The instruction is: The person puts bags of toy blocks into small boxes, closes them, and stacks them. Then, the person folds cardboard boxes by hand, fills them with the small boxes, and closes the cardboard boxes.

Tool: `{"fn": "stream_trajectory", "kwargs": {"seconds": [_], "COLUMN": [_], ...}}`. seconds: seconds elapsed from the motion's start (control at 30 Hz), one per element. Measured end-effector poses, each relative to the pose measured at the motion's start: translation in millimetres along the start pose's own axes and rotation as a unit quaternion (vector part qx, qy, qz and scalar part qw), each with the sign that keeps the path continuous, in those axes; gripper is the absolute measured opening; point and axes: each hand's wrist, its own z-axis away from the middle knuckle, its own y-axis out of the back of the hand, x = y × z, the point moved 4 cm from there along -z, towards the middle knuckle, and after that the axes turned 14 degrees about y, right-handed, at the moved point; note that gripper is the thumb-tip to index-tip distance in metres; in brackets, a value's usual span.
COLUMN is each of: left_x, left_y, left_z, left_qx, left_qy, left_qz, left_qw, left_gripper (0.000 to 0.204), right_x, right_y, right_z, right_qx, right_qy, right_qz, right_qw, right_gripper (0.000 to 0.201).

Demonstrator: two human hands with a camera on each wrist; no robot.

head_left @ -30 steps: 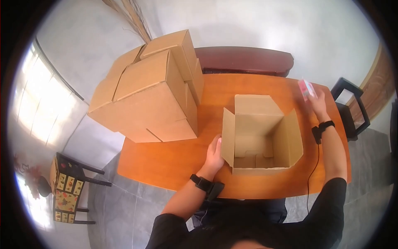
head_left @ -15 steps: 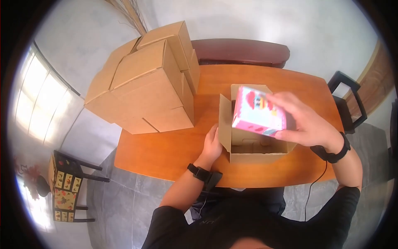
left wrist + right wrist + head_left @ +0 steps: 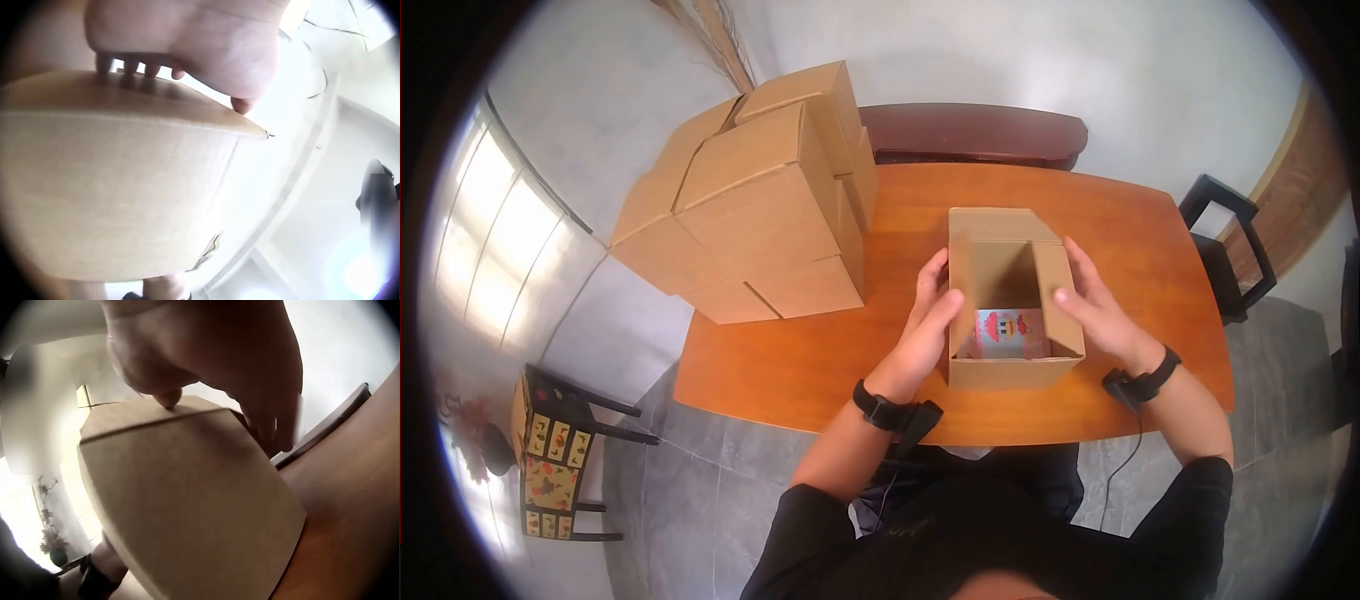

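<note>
An open cardboard box (image 3: pixel 1017 374) stands on the wooden table in front of me. Inside it, on the bottom, lies a small pink and white printed box (image 3: pixel 1012 334) with a red cartoon figure on top. My left hand (image 3: pixel 925 322) is at the left side of the cardboard box, thumb against the left flap (image 3: pixel 965 285). At the opposite side my right hand (image 3: pixel 1106 322) has its thumb on the right flap (image 3: pixel 1057 295), which leans inward over the opening. Fingers of both hands extend along the outer sides. The far flap (image 3: pixel 992 225) stands out at the back.
Several closed cardboard boxes (image 3: pixel 765 235) are stacked on the left of the wooden table (image 3: pixel 1120 240). Behind it is a dark red bench (image 3: pixel 980 133). A black chair (image 3: pixel 1228 245) stands at the right, and a painted cabinet (image 3: pixel 550 465) at the lower left.
My right hand carried the printed box from the table's right side over the cardboard box and let go of it inside. Both hands are now at the side flaps, which have swung inward.
</note>
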Motion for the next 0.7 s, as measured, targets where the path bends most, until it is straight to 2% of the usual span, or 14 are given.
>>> {"fn": "stream_trajectory", "kwargs": {"seconds": [0.03,0.07,0.1,0.17,0.23,0.3,0.37,0.4,0.43,0.47,0.5,0.57,0.6,0.7], "left_x": [7,12,13,16,19,22,23,21,25,23,15,21,21,19], "left_y": [-7,-9,-7,-1,3,-1,-3,7,13,15,18,3,-2,-13], "left_z": [-3,-6,-9,-17,-19,-18,-11,-14,-14,-12,-8,15,23,37], "left_qx": [-0.013,-0.036,-0.038,-0.027,-0.045,-0.061,-0.016,-0.016,-0.059,-0.101,-0.1,-0.088,-0.088,-0.064], "left_qy": [-0.01,0.023,0.024,-0.047,-0.084,-0.123,-0.146,-0.146,-0.197,-0.245,-0.244,-0.227,-0.238,-0.263], "left_qz": [-0.064,-0.037,-0.039,-0.138,-0.169,-0.199,-0.198,-0.199,-0.306,-0.408,-0.409,-0.308,-0.33,-0.351], "left_qw": [0.998,0.998,0.998,0.989,0.981,0.97,0.969,0.969,0.929,0.873,0.874,0.92,0.909,0.896], "left_gripper": [0.076,0.089,0.089,0.093,0.097,0.1,0.089,0.089,0.079,0.071,0.071,0.062,0.069,0.063], "right_x": [1,0,-1,-2,-11,-20,-26,-30,-32,-34,-35,-35,-35,-30], "right_y": [-4,-5,-5,0,-1,0,5,5,3,3,1,-3,-3,-3], "right_z": [-1,-3,-4,-7,-8,-6,-7,-8,-6,-5,-2,2,4,10], "right_qx": [0.001,0.005,0.01,0.005,-0.001,0.016,0.031,-0.041,-0.112,-0.112,-0.136,-0.161,-0.15,-0.142], "right_qy": [0.0,0.019,0.037,0.064,0.135,0.17,0.202,0.253,0.301,0.301,0.312,0.324,0.326,0.321], "right_qz": [0.0,0.019,0.038,0.036,0.066,0.107,0.147,0.219,0.289,0.288,0.281,0.273,0.269,0.256], "right_qw": [1.0,1.0,0.999,0.997,0.989,0.98,0.968,0.941,0.902,0.902,0.897,0.891,0.894,0.901], "right_gripper": [0.092,0.097,0.101,0.106,0.113,0.109,0.105,0.096,0.09,0.09,0.088,0.088,0.091,0.089]}}
